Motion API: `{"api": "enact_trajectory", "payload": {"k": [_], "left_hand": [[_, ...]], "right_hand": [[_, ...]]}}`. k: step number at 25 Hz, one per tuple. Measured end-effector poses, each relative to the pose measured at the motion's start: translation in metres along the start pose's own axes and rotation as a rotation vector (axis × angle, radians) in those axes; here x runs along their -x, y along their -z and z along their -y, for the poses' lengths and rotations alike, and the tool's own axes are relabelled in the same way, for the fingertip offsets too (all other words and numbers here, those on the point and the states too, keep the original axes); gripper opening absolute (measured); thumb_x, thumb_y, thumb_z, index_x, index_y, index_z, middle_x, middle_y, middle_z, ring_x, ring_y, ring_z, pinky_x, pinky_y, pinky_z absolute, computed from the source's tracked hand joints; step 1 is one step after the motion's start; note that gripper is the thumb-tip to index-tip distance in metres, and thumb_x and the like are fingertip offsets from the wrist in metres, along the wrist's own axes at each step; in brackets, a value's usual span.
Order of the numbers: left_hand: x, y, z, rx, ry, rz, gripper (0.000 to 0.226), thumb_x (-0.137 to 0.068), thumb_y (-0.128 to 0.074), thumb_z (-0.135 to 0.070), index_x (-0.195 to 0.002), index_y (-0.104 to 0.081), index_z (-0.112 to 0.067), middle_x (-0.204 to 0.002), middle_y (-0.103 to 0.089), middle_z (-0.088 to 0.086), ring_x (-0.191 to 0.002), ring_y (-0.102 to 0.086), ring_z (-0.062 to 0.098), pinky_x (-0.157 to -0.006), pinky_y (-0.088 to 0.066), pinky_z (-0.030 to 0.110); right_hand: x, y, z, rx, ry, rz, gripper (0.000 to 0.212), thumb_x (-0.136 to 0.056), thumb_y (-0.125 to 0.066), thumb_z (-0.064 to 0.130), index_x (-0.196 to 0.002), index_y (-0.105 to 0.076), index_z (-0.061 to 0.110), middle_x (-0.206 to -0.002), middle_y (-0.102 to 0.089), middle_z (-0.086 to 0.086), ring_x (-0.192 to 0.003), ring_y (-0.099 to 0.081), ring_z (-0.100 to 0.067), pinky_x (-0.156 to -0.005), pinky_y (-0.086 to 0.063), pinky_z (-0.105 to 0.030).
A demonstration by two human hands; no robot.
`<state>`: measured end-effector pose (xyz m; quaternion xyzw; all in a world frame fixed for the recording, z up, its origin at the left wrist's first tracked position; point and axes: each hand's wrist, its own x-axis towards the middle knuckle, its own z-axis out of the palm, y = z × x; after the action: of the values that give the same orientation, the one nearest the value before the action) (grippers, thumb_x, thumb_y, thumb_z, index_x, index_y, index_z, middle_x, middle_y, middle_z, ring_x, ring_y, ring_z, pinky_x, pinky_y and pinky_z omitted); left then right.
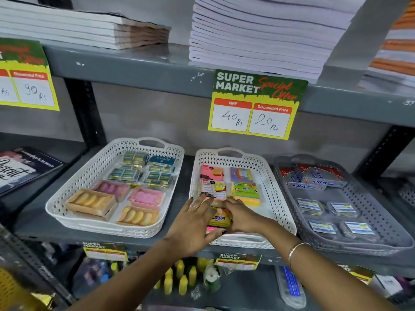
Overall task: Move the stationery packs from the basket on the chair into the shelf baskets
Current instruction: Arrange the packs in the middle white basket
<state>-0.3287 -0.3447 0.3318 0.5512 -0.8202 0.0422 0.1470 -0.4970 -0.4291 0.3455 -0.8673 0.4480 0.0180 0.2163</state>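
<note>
A white perforated shelf basket (272, 189) in the middle of the grey shelf holds several sticky-note packs. A pink pack (212, 172) and a purple one (241, 173) lie at the back, and a green and orange pack (246, 194) sits in front of them. Both hands are at the basket's front. My left hand (193, 223) and my right hand (242, 217) press from either side on a yellow pack (221, 218) with a pink pack under it. My left fingertips touch a white and pink pack (213, 190). The chair basket is out of view.
A white basket (74, 198) with eraser packs stands to the left, a grey basket (381, 212) with glue sticks and small boxes to the right. Notebook stacks (258, 34) fill the shelf above, where a yellow price sign (256, 104) hangs. Yellow bottles (183, 279) stand on the shelf below.
</note>
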Motion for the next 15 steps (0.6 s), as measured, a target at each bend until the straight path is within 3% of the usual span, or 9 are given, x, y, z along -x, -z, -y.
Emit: {"api": "enact_trajectory", "payload": {"k": [5,8,15], "left_hand": [[0.006,0.015,-0.005,-0.076,0.038,-0.125,0.069,-0.089,-0.025,-0.063,-0.130,-0.048,-0.012,-0.143,-0.042,0.013,-0.134,-0.033,0.029,-0.103,-0.035,0.051],[0.022,0.040,0.007,-0.074,0.100,-0.286,0.067,-0.088,-0.031,-0.058,-0.134,-0.044,-0.010,-0.147,-0.035,0.013,-0.137,-0.024,0.027,-0.108,-0.023,0.049],[0.142,0.087,0.091,-0.214,0.581,-0.424,0.068,-0.090,-0.031,-0.058,-0.132,-0.044,-0.007,-0.149,-0.030,0.016,-0.138,-0.013,0.028,-0.108,-0.009,0.045]], "right_hand": [[0.006,0.026,0.005,-0.080,0.001,-0.053,0.087,-0.069,-0.079,0.025,-0.140,-0.031,0.012,-0.144,-0.034,-0.008,-0.133,-0.030,-0.027,-0.110,-0.030,-0.037],[0.002,0.044,0.027,-0.089,0.094,-0.173,0.066,-0.074,-0.075,0.023,-0.132,-0.044,0.015,-0.135,-0.045,-0.008,-0.126,-0.042,-0.025,-0.104,-0.035,-0.034],[-0.017,0.030,0.175,-0.149,0.451,-0.438,0.032,-0.082,-0.062,0.014,-0.114,-0.059,0.015,-0.115,-0.061,-0.006,-0.110,-0.054,-0.023,-0.092,-0.041,-0.031]]}}
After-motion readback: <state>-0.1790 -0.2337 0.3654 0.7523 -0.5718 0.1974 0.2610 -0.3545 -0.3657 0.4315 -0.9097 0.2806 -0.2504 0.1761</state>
